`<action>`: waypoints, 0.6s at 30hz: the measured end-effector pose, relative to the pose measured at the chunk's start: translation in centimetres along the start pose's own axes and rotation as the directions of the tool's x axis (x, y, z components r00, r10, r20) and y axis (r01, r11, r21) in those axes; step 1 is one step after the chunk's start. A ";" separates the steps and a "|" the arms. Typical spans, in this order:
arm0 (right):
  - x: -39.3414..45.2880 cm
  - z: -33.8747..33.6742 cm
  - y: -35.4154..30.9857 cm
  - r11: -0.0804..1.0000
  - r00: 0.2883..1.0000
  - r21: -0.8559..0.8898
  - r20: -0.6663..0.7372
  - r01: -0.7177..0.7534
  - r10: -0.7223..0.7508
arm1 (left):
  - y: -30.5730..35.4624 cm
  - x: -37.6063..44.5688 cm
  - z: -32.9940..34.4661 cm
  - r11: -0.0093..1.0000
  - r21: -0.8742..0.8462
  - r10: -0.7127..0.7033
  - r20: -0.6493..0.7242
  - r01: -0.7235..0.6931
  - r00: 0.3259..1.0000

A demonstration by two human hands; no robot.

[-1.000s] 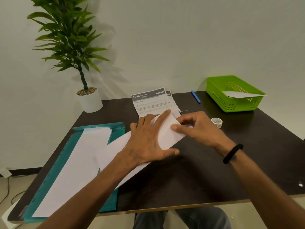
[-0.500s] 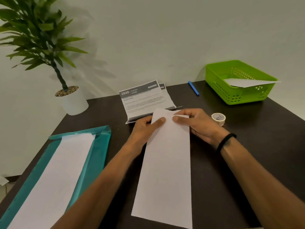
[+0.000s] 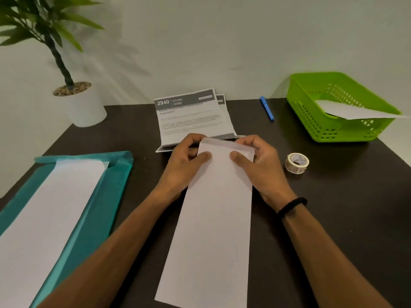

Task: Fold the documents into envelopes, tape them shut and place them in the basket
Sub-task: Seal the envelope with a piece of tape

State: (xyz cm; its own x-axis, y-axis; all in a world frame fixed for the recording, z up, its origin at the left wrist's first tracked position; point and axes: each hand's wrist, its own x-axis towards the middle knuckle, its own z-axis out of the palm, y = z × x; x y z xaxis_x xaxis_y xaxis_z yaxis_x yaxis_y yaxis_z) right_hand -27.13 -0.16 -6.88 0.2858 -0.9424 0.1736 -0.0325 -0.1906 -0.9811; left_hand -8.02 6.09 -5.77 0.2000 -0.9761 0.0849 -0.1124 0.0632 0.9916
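envelope (image 3: 213, 218): I read plain white paper, matt, smooth.
documents (image 3: 191, 116): printed paper, matt, grey header band.
basket (image 3: 311, 112): lime-green plastic, perforated walls, slight sheen.
tape roll (image 3: 297, 163): clear film, glossy, I note.
surface (image 3: 333, 218): dark wood-look top, matt, faint grain.
folder (image 3: 93, 218): teal translucent plastic, shiny.
pot (image 3: 86, 110): white, smooth, matt; material I cannot tell.
pen (image 3: 266, 108): blue plastic.

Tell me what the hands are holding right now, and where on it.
Both the left hand and right hand pinch the white envelope at its far end, by the flap.
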 end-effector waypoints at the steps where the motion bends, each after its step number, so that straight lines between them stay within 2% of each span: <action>1: -0.2 0.0 0.1 0.999 0.999 -0.038 0.008 0.032 -0.032 | 0.1 -0.1 0.0 1.000 0.019 0.013 0.009 -0.013 1.000; 5: -1.2 0.1 -0.1 0.992 0.999 -0.120 0.032 0.040 -0.037 | 0.2 -0.1 0.2 0.985 0.146 0.086 0.040 -0.091 0.996; 8: -1.6 0.0 -0.4 0.992 0.998 -0.128 0.058 0.025 -0.018 | 0.2 -0.1 0.4 0.976 0.200 0.083 0.038 -0.089 0.996; 14: -2.0 0.1 -0.9 0.991 0.998 -0.131 0.066 -0.006 0.014 | 0.2 -0.3 0.4 0.981 0.167 0.093 0.022 -0.095 0.995; 18: -2.2 0.5 -1.3 0.988 1.000 -0.155 0.006 -0.023 0.024 | 0.2 -0.4 0.2 0.992 0.099 0.082 0.021 -0.084 0.996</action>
State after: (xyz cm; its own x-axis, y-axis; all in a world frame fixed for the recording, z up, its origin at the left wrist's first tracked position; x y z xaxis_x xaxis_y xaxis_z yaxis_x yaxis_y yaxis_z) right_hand -27.26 2.27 -6.06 0.2910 -0.9450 0.1495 -0.1869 -0.2094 -0.9598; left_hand -8.28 6.49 -5.58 0.1700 -0.9716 0.1644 -0.2246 0.1243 0.9665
